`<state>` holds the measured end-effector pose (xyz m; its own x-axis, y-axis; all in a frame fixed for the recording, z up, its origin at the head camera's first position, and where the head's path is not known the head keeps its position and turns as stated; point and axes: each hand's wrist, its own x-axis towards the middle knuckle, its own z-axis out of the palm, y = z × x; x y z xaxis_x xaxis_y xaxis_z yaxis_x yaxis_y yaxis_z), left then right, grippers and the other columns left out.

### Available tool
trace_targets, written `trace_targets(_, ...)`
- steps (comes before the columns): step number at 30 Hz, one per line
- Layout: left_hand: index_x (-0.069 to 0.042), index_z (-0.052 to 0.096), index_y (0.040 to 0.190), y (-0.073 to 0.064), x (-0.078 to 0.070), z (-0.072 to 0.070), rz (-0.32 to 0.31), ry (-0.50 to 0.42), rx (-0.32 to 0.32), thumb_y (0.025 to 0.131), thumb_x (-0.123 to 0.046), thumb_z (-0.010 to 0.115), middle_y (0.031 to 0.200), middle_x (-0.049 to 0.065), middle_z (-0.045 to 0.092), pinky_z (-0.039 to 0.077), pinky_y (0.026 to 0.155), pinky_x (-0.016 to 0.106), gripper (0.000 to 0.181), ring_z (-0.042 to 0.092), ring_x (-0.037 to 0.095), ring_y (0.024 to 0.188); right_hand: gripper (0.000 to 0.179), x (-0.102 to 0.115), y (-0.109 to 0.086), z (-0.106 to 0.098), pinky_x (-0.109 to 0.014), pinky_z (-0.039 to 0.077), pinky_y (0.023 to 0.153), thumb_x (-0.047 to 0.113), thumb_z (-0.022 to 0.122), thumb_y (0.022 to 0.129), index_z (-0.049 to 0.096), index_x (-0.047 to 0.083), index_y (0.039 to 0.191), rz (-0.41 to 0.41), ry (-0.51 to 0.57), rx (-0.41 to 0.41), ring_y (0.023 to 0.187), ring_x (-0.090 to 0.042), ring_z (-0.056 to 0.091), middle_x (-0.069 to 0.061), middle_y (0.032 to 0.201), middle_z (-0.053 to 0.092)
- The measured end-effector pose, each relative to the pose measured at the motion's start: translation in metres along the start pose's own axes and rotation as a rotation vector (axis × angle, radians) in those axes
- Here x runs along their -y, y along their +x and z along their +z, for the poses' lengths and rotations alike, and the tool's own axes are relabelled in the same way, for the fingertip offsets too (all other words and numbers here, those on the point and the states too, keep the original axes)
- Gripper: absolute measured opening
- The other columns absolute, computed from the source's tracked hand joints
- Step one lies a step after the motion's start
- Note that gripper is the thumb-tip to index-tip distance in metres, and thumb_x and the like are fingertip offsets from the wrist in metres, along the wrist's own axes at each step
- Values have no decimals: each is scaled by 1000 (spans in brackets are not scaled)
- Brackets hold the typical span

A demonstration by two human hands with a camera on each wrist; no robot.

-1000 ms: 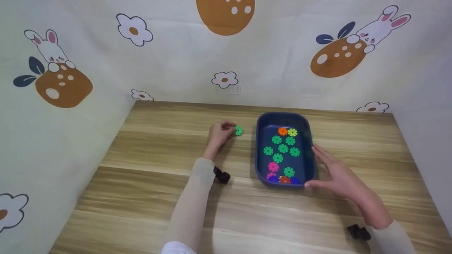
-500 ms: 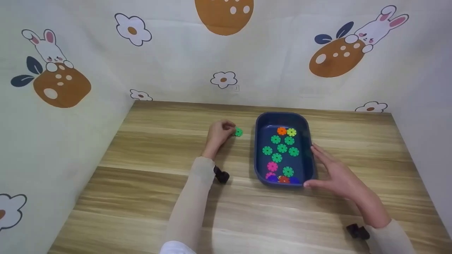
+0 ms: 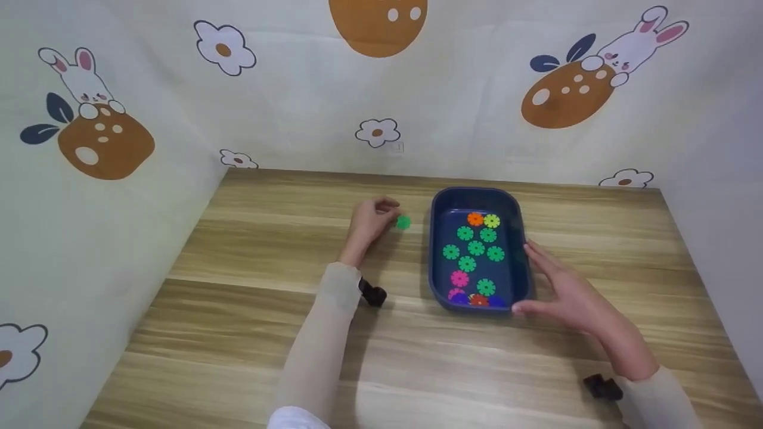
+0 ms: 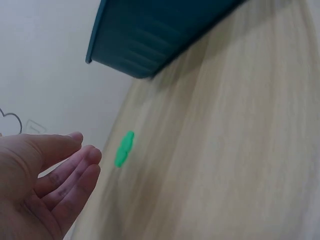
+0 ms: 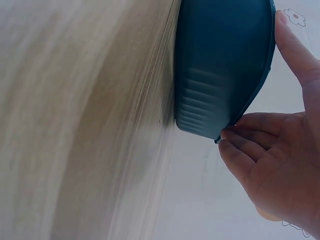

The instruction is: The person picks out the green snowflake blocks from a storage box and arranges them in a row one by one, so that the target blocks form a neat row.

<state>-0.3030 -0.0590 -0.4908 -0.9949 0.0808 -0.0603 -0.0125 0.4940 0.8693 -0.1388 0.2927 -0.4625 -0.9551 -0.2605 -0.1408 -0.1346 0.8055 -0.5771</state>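
Releasing the green disc (image 3: 404, 222) outside the blue tray (image 3: 511, 277), the left hand (image 3: 369, 223) loosened its fingers; the right hand (image 3: 567, 296) touched the rim, fingers straight

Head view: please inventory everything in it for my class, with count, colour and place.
Wood-grain table: 1, brown, lower picture.
Rectangular, round-cornered tray: 1, dark blue, on table.
Loose flat notched disc: 1, green, on table, left of tray.
Similar green discs: 7, green, in tray.
Orange disc: 1, orange, tray's far half.
Yellow disc: 1, yellow, beside orange.
Pink discs: 2, pink, tray's near left.
Red disc: 1, red, near end.
Blue-purple discs: at least 2, near end; overlaps there hide exact counts.
Backdrop: cream with printed rabbits, fruit, flowers, around table.
Wrist devices: 2, black, one per wrist.
Sleeves: 2, beige, on forearms.
Left hand: 1, beside loose disc.
Right hand: 1, touching tray's right side.
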Motion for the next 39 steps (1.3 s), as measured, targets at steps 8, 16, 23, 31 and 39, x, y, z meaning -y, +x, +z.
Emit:
trace_targets(8, 0, 70, 116, 0, -21, 4, 41, -104, 50, 94, -15, 68, 106, 13, 73, 59, 82, 28, 27, 72, 20, 92, 113, -2, 1, 0, -69, 33, 109, 59, 80, 75, 21, 12, 159, -27, -15, -22, 146, -50, 27, -18, 166, 20)
trace_targets(16, 1, 70, 115, -4, -37, 8, 85, -158, 58, 93, -13, 70, 103, 12, 74, 60, 79, 27, 27, 72, 17, 86, 112, -1, 1, 0, -69, 33, 109, 57, 80, 75, 22, 10, 159, -37, -13, -28, 145, -51, 28, -17, 166, 18)
trace_targets(23, -3, 71, 112, -10, -51, 12, 138, -165, 74, 92, -12, 71, 103, 11, 73, 60, 78, 27, 22, 72, 16, 85, 113, 0, 1, 0, -69, 32, 110, 58, 79, 75, 21, 11, 159, -29, -2, -21, 146, -50, 28, -16, 166, 18)
trace_targets(31, -4, 70, 113, -17, -63, 19, 176, -207, 103, 91, -8, 71, 107, 13, 72, 61, 77, 27, 23, 72, 19, 87, 112, 0, 1, 1, -69, 32, 110, 57, 80, 75, 21, 11, 159, -33, 3, -26, 146, -50, 27, -17, 166, 19)
trace_targets(39, -4, 70, 114, -22, -69, 32, 194, -208, 129, 91, -9, 72, 106, 12, 72, 61, 77, 26, 23, 71, 19, 85, 112, 0, 0, 3, -69, 32, 110, 58, 80, 75, 22, 11, 159, -43, 5, -31, 146, -50, 27, -16, 166, 18)
